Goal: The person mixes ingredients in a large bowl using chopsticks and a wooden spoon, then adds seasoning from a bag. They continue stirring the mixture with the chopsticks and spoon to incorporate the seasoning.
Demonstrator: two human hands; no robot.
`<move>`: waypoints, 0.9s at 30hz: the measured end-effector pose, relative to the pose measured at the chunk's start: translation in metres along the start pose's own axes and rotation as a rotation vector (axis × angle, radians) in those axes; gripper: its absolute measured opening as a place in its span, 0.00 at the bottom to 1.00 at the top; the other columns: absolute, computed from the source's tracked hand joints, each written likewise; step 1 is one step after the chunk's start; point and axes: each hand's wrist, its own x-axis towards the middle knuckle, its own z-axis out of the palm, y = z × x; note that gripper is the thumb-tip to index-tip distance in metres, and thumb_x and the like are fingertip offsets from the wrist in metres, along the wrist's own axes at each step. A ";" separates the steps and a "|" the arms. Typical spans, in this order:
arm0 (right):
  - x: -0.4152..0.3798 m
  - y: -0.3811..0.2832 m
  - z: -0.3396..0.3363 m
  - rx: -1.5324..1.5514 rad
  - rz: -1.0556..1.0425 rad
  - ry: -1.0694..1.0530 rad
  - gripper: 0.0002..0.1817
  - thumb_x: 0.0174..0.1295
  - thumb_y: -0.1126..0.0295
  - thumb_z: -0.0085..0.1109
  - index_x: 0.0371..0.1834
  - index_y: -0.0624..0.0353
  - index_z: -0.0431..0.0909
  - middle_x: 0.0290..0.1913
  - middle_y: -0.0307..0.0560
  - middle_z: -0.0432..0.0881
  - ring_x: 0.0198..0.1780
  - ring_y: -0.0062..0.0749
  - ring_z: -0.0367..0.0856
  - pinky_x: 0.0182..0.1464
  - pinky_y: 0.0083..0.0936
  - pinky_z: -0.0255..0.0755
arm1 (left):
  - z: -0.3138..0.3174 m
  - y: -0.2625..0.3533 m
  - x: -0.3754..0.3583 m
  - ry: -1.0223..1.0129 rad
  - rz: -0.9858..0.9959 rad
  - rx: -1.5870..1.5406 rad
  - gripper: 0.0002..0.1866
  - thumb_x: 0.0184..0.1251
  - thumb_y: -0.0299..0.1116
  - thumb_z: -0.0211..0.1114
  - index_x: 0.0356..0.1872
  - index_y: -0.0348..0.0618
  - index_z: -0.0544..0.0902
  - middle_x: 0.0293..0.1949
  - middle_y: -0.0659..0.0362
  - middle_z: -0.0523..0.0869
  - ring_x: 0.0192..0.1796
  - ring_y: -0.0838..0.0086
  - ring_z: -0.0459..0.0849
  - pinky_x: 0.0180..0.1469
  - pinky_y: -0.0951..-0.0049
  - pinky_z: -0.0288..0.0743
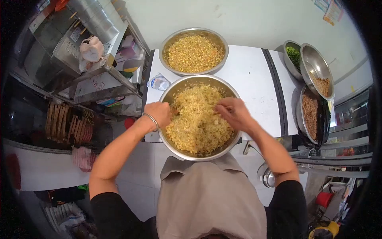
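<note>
A large metal bowl (166,149) stands at the near edge of the white table, filled with a crumbly yellow grain-like mixture (195,119). At the bowl's left side, my left hand (160,113) is closed in a fist just over the rim, a metal bracelet on its wrist. My right hand (234,113) is over the right part of the mixture with its fingers curled together. What either hand holds is hidden from this angle. Behind stands a second metal bowl (162,59) of a chopped yellow mixture with orange bits (195,53).
A clear plastic packet (159,82) lies left of the bowls on the white table (250,91). At right are a bowl of chopped greens (293,57), a tilted metal bowl (312,57) and a bowl of brown crumbs (309,113). A metal shelf (119,79) with a pink clock (91,49) stands left.
</note>
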 end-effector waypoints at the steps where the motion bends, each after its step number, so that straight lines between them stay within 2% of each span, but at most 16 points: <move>1: -0.001 0.003 -0.014 -0.194 -0.081 0.012 0.12 0.70 0.68 0.55 0.38 0.66 0.82 0.30 0.49 0.84 0.31 0.29 0.85 0.32 0.25 0.78 | -0.009 -0.002 -0.002 -0.070 -0.007 0.094 0.12 0.62 0.42 0.60 0.34 0.52 0.90 0.33 0.47 0.89 0.41 0.51 0.88 0.44 0.55 0.82; 2: -0.003 0.009 -0.027 -0.391 -0.167 0.025 0.12 0.70 0.68 0.54 0.37 0.66 0.82 0.29 0.49 0.84 0.30 0.29 0.85 0.31 0.25 0.78 | 0.000 -0.011 -0.005 -0.107 -0.015 0.109 0.13 0.61 0.42 0.61 0.33 0.47 0.89 0.34 0.45 0.89 0.42 0.51 0.89 0.45 0.56 0.82; 5: -0.032 0.079 -0.028 -0.130 0.247 -0.010 0.13 0.69 0.68 0.54 0.34 0.67 0.82 0.27 0.47 0.82 0.26 0.28 0.82 0.28 0.26 0.77 | 0.039 -0.024 -0.015 -0.212 -0.088 0.066 0.17 0.61 0.42 0.63 0.32 0.35 0.88 0.36 0.40 0.88 0.45 0.50 0.88 0.49 0.59 0.81; 8: -0.043 0.096 0.026 0.531 0.413 0.207 0.13 0.69 0.68 0.53 0.34 0.68 0.82 0.25 0.47 0.82 0.23 0.26 0.80 0.26 0.27 0.74 | 0.087 -0.016 -0.005 -0.180 -0.177 -0.286 0.19 0.61 0.41 0.61 0.34 0.31 0.87 0.36 0.37 0.87 0.45 0.48 0.88 0.50 0.58 0.81; 9: -0.042 0.090 0.037 0.504 0.397 0.204 0.13 0.69 0.69 0.53 0.34 0.68 0.82 0.25 0.47 0.82 0.23 0.26 0.80 0.26 0.26 0.74 | 0.114 -0.026 0.009 -0.170 -0.115 -0.365 0.18 0.60 0.40 0.60 0.36 0.31 0.87 0.36 0.37 0.86 0.44 0.47 0.87 0.49 0.57 0.80; 12: -0.018 0.067 0.037 0.392 0.268 0.158 0.14 0.69 0.69 0.53 0.33 0.69 0.82 0.24 0.47 0.82 0.24 0.25 0.80 0.26 0.26 0.75 | 0.070 -0.008 0.007 -0.087 -0.010 -0.352 0.20 0.61 0.46 0.64 0.26 0.35 0.86 0.25 0.40 0.83 0.31 0.48 0.85 0.39 0.55 0.79; 14: -0.011 0.041 0.019 0.276 0.131 0.068 0.14 0.68 0.69 0.53 0.32 0.69 0.82 0.24 0.47 0.82 0.24 0.25 0.80 0.27 0.26 0.76 | 0.048 -0.012 0.006 -0.061 0.017 -0.275 0.18 0.62 0.46 0.63 0.28 0.40 0.88 0.27 0.44 0.86 0.32 0.50 0.87 0.39 0.56 0.80; 16: -0.006 0.008 -0.016 0.013 0.161 -0.027 0.14 0.68 0.69 0.54 0.30 0.70 0.82 0.23 0.47 0.82 0.24 0.26 0.81 0.28 0.26 0.77 | 0.009 -0.009 -0.002 -0.060 0.001 -0.181 0.17 0.64 0.47 0.63 0.30 0.43 0.89 0.28 0.45 0.87 0.33 0.50 0.87 0.39 0.56 0.80; 17: -0.007 0.004 -0.029 -0.119 0.173 -0.076 0.14 0.67 0.70 0.54 0.29 0.70 0.81 0.23 0.47 0.82 0.24 0.26 0.81 0.28 0.26 0.77 | 0.004 -0.015 -0.001 -0.109 -0.018 -0.038 0.17 0.65 0.48 0.62 0.33 0.47 0.90 0.30 0.46 0.88 0.35 0.52 0.88 0.40 0.55 0.81; 19: -0.024 0.045 -0.033 -0.035 0.283 -0.103 0.14 0.66 0.70 0.55 0.28 0.70 0.82 0.24 0.47 0.83 0.24 0.27 0.81 0.27 0.26 0.77 | 0.087 -0.061 0.006 -0.130 0.041 -0.042 0.17 0.65 0.49 0.62 0.33 0.47 0.90 0.31 0.45 0.88 0.35 0.52 0.88 0.40 0.56 0.80; 20: -0.033 0.068 -0.025 0.008 0.337 -0.109 0.14 0.66 0.70 0.55 0.27 0.70 0.82 0.24 0.47 0.83 0.24 0.27 0.81 0.27 0.26 0.76 | 0.092 -0.057 -0.001 -0.193 0.026 -0.116 0.17 0.64 0.48 0.63 0.33 0.45 0.90 0.30 0.44 0.87 0.34 0.53 0.88 0.40 0.57 0.80; 21: -0.043 0.082 -0.007 0.267 0.518 0.011 0.14 0.65 0.69 0.56 0.27 0.69 0.82 0.23 0.46 0.82 0.23 0.28 0.81 0.25 0.26 0.76 | 0.097 -0.053 -0.009 -0.256 0.006 -0.189 0.16 0.63 0.46 0.63 0.32 0.44 0.89 0.30 0.43 0.87 0.34 0.53 0.88 0.41 0.58 0.80; 24: -0.044 0.075 0.032 0.543 0.447 0.173 0.14 0.65 0.68 0.56 0.28 0.68 0.82 0.23 0.44 0.81 0.21 0.27 0.80 0.24 0.24 0.75 | 0.092 -0.016 -0.008 -0.187 -0.023 -0.455 0.15 0.60 0.43 0.64 0.31 0.40 0.89 0.29 0.42 0.86 0.32 0.52 0.87 0.40 0.59 0.80; 25: -0.036 0.073 0.041 0.514 0.428 0.199 0.14 0.66 0.68 0.56 0.29 0.68 0.82 0.23 0.43 0.80 0.21 0.26 0.79 0.24 0.23 0.73 | 0.088 -0.016 0.001 -0.203 -0.027 -0.468 0.14 0.57 0.40 0.64 0.30 0.39 0.88 0.28 0.42 0.86 0.32 0.51 0.87 0.40 0.58 0.80; 27: -0.019 0.056 0.029 0.413 0.301 0.108 0.14 0.66 0.68 0.55 0.29 0.68 0.82 0.23 0.43 0.80 0.21 0.26 0.79 0.24 0.23 0.73 | 0.062 -0.015 0.013 -0.157 0.052 -0.321 0.14 0.57 0.41 0.64 0.30 0.39 0.89 0.28 0.43 0.86 0.32 0.52 0.87 0.40 0.58 0.80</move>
